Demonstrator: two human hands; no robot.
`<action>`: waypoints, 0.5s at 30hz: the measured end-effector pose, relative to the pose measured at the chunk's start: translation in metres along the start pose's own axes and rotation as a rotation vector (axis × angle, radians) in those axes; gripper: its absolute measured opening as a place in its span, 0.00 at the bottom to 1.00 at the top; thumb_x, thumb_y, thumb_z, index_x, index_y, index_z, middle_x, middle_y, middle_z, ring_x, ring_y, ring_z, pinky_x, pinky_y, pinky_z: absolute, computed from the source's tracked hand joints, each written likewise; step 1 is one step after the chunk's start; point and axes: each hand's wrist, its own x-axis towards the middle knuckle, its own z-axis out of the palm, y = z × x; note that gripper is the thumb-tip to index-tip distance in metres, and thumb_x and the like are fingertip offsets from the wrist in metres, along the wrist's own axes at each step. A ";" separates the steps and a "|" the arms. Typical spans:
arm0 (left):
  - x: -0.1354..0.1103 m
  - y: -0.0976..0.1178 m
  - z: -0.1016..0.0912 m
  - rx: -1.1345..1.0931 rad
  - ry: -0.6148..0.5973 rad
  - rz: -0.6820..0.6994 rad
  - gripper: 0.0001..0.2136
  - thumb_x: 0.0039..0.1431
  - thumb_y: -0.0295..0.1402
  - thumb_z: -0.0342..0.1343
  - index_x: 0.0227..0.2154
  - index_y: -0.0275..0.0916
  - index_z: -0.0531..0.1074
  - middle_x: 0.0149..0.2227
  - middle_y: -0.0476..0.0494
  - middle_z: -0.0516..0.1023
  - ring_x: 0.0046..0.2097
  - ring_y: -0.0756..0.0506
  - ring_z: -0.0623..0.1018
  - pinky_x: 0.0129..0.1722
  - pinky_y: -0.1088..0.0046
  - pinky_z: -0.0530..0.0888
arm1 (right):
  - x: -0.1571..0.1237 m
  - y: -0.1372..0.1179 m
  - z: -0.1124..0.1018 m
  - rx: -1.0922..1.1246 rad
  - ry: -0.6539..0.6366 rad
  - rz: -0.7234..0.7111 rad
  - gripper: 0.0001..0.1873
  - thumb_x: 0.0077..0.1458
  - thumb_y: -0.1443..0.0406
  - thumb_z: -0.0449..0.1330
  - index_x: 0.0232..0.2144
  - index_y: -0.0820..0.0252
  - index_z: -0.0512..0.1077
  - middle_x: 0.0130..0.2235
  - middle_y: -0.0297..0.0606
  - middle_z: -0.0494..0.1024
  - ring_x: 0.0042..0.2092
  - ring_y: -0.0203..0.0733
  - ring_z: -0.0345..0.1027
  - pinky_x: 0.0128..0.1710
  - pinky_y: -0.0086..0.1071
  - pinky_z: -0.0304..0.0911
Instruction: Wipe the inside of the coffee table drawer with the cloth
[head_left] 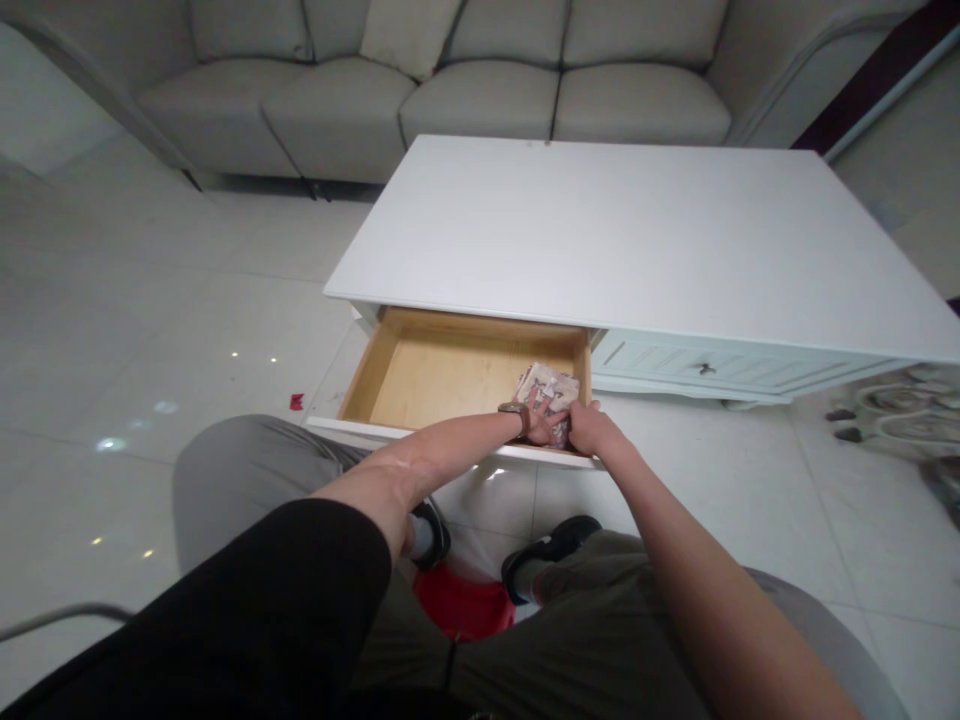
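Note:
A wooden drawer [420, 375] stands pulled out from a white coffee table [637, 240]. In its near right corner lies a patterned pink and white bundle [551, 385]. My left hand [541, 410], with a watch on the wrist, lies on top of the bundle with fingers spread. My right hand [589, 425] grips the bundle's near right edge at the drawer's front, fingers curled.
A second drawer [705, 365] to the right is closed. A grey sofa [450, 90] stands behind the table. Something red [461, 600] lies on the tiled floor between my feet. A small red scrap [297, 401] lies left of the drawer. Patterned items [900, 410] sit at the right.

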 end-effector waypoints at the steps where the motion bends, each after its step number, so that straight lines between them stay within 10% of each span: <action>1: -0.001 -0.003 -0.006 0.011 -0.034 -0.017 0.41 0.56 0.56 0.57 0.72 0.56 0.53 0.76 0.43 0.39 0.73 0.21 0.32 0.65 0.26 0.43 | -0.001 0.000 0.000 0.000 0.000 -0.003 0.21 0.65 0.63 0.54 0.57 0.66 0.66 0.56 0.63 0.69 0.50 0.55 0.76 0.48 0.39 0.67; 9: -0.007 -0.028 -0.050 -0.059 0.083 -0.096 0.38 0.61 0.62 0.46 0.72 0.65 0.45 0.76 0.53 0.34 0.74 0.30 0.25 0.66 0.30 0.36 | -0.001 -0.002 -0.001 -0.038 -0.004 0.000 0.23 0.65 0.67 0.51 0.60 0.67 0.65 0.58 0.64 0.67 0.51 0.54 0.75 0.50 0.39 0.67; 15: -0.030 -0.103 -0.085 -0.054 0.154 -0.344 0.39 0.61 0.65 0.39 0.73 0.64 0.39 0.77 0.51 0.34 0.74 0.27 0.30 0.66 0.31 0.43 | 0.002 -0.001 -0.001 -0.030 -0.022 0.009 0.22 0.64 0.72 0.48 0.59 0.67 0.67 0.59 0.63 0.66 0.52 0.53 0.75 0.50 0.38 0.68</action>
